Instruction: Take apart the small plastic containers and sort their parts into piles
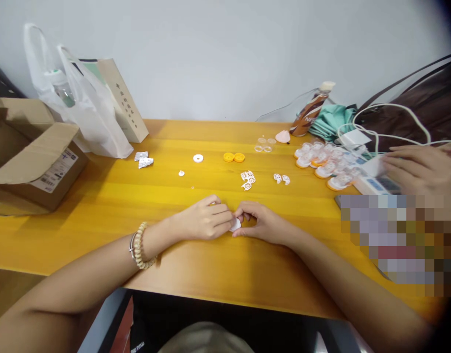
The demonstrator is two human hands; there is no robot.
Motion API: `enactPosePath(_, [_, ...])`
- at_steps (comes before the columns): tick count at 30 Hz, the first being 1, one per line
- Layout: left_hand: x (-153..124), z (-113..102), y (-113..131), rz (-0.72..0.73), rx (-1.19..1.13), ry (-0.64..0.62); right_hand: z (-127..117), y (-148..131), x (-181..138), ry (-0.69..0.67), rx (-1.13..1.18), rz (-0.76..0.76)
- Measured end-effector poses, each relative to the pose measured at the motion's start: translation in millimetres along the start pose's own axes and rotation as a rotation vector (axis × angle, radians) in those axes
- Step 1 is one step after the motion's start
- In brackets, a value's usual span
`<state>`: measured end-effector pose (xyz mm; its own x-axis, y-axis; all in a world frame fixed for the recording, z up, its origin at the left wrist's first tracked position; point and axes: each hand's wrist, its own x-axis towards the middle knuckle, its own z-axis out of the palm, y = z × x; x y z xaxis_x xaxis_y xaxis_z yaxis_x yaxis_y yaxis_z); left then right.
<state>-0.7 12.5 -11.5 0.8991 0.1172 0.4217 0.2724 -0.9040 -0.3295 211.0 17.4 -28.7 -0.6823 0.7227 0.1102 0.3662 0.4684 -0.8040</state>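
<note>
My left hand (213, 219) and my right hand (260, 221) meet low over the middle of the table. Between their fingertips is a small white round plastic piece (235, 225), partly covered by the fingers, and both hands are closed on it. Beyond them lie white spoked plastic parts (248, 180), with two similar white pieces (281, 179) to the right. Two joined orange round cases (233, 157) rest farther back. A white ring-like disc (198, 158) and a smaller white piece (181, 173) lie to the left.
Clear rings (265, 145) and a pink cone-shaped item (283, 136) lie near a brown bottle (309, 115). Clear-topped orange assemblies (326, 162) cluster at right, beside another person's hand (424, 164). Crumpled foil (145, 162), a cardboard box (30, 162) and a white bag (96, 113) stand left.
</note>
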Motion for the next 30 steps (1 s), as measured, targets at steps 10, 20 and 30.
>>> enactPosePath(10, [-2.2, 5.3, -1.3, -0.017, -0.035, 0.013, 0.9, 2.1, 0.1, -0.001, 0.003, 0.014])
enactPosePath(20, [-1.7, 9.9, -1.1, -0.102, -0.112, 0.020, 1.8, 6.5, 0.1, 0.001, -0.019, 0.007])
enactPosePath(30, [-4.4, 7.0, -3.3, -0.297, -0.406, 0.008, 1.5, 5.5, -0.6, -0.003, -0.020, 0.017])
